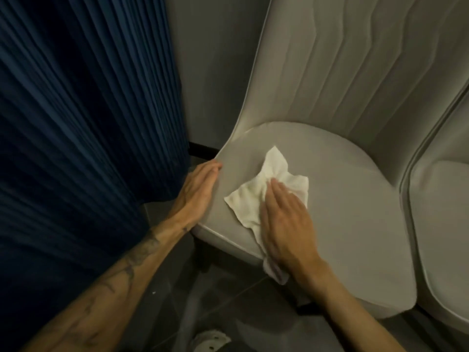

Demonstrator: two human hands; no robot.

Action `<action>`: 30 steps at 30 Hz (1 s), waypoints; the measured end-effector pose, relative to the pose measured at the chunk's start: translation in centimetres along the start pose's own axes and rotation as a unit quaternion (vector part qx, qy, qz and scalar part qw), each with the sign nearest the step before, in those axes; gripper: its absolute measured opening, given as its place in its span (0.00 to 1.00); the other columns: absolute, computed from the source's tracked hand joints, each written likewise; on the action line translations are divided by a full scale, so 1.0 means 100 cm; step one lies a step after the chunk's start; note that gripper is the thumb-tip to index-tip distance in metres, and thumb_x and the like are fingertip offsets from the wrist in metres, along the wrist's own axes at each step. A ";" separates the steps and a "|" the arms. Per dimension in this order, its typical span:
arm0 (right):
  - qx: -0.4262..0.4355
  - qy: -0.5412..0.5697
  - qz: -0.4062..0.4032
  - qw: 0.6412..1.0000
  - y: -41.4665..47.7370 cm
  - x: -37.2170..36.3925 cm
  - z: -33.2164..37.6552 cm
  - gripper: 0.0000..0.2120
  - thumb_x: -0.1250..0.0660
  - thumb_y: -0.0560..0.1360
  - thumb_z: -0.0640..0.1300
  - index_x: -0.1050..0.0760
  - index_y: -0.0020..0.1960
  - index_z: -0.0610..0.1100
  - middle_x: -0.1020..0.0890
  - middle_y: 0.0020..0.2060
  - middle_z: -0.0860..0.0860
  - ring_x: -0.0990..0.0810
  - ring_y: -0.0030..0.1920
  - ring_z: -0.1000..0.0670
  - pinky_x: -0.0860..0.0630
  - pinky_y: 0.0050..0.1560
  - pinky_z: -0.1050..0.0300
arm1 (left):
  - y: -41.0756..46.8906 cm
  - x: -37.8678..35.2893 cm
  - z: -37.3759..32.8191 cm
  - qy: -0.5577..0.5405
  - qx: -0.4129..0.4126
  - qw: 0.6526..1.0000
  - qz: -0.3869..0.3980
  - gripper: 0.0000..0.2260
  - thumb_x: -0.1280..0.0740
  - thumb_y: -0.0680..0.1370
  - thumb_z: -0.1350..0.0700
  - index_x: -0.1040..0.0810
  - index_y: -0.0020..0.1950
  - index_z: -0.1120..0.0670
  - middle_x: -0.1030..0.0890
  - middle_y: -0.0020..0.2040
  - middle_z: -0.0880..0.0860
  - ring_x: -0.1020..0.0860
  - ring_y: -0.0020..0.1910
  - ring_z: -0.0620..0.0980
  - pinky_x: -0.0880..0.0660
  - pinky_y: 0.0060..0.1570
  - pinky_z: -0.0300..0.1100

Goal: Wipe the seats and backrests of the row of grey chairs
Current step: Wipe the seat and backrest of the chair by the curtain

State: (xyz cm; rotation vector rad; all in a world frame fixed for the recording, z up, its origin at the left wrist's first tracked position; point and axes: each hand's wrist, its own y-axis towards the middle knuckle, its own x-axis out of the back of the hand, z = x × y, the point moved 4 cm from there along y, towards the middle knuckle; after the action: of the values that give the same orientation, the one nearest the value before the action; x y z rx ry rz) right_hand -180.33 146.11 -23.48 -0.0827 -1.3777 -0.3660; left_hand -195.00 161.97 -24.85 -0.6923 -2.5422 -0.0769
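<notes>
Two hands are on the first grey chair, and neither one grips anything. The right hand (286, 224) lies flat on the white cloth (250, 198) with fingers straight and held together, pressing it onto the front-left part of the seat (350, 219). The left hand (200, 189) rests against the seat's left edge, fingers likewise straight and together, apparently steadying the chair. The cloth is crumpled, and one tail hangs over the seat's front edge below the right wrist. Main risk: the cloth is held by palm pressure alone, so a quick stroke could let it slip from under the hand, and the hanging tail could pull it down to the floor (218, 295) and soil it. Second risk: bunched as it is, the cloth meets the seat unevenly and may leave streaks or unwiped patches. Third risk: the backrest (355, 72) has deep stitched channels, and a flat pass would likely skip them. The blue curtain (76, 123) hangs just beside the left hand and could be brushed or caught. The neighbouring chair (446, 219) stands close against this one, so the narrow gap between them is easily missed.
</notes>
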 end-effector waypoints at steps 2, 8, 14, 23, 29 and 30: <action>0.055 -0.021 -0.046 0.997 -0.015 -0.016 0.044 0.21 0.39 0.84 0.42 0.29 0.75 0.33 0.30 0.75 0.36 0.32 0.77 0.37 0.33 0.78 0.39 | -0.002 -0.001 -0.001 -0.009 -0.011 1.000 -0.001 0.18 0.47 0.89 0.51 0.27 0.76 0.49 0.30 0.77 0.45 0.33 0.75 0.44 0.42 0.77 0.36; 0.155 -0.018 0.076 0.985 0.012 -0.044 0.124 0.30 0.42 0.84 0.48 0.43 0.82 0.39 0.42 0.82 0.41 0.45 0.83 0.42 0.49 0.84 0.44 | -0.005 0.020 0.018 -0.042 0.029 0.999 -0.004 0.18 0.38 0.86 0.51 0.27 0.77 0.47 0.24 0.73 0.47 0.27 0.72 0.47 0.33 0.77 0.50; 0.121 -0.046 -0.013 0.991 -0.061 -0.008 0.021 0.24 0.43 0.86 0.48 0.34 0.79 0.40 0.33 0.79 0.44 0.35 0.80 0.45 0.31 0.77 0.46 | -0.015 -0.006 0.003 0.071 -0.039 0.997 -0.019 0.22 0.39 0.86 0.47 0.31 0.80 0.51 0.34 0.81 0.49 0.36 0.79 0.48 0.43 0.78 0.39; 0.053 -0.034 -0.027 0.998 -0.049 -0.027 0.053 0.24 0.45 0.87 0.48 0.35 0.79 0.37 0.35 0.79 0.39 0.36 0.80 0.40 0.32 0.76 0.41 | -0.012 -0.010 0.007 0.133 -0.068 0.989 0.000 0.27 0.48 0.86 0.42 0.38 0.83 0.50 0.41 0.84 0.48 0.44 0.83 0.47 0.50 0.83 0.44; 0.157 0.001 0.067 0.985 0.022 -0.036 0.083 0.32 0.51 0.85 0.56 0.48 0.84 0.42 0.45 0.83 0.44 0.48 0.84 0.45 0.50 0.84 0.46 | -0.017 -0.006 0.011 0.109 -0.053 0.992 -0.025 0.29 0.51 0.86 0.41 0.36 0.82 0.55 0.33 0.81 0.53 0.37 0.80 0.48 0.50 0.72 0.21; 0.150 0.031 0.056 0.987 0.027 -0.032 0.070 0.29 0.51 0.86 0.54 0.45 0.83 0.43 0.41 0.82 0.45 0.45 0.83 0.46 0.49 0.84 0.47 | -0.015 -0.006 0.009 0.086 -0.044 0.995 -0.025 0.26 0.50 0.87 0.42 0.35 0.82 0.53 0.32 0.80 0.51 0.37 0.79 0.45 0.47 0.74 0.24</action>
State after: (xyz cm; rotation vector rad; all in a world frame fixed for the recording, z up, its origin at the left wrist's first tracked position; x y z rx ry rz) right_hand -186.60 151.22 -24.81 0.0990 -1.3452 -0.0643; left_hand -195.68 160.52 -25.84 -0.6270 -2.4028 -0.2570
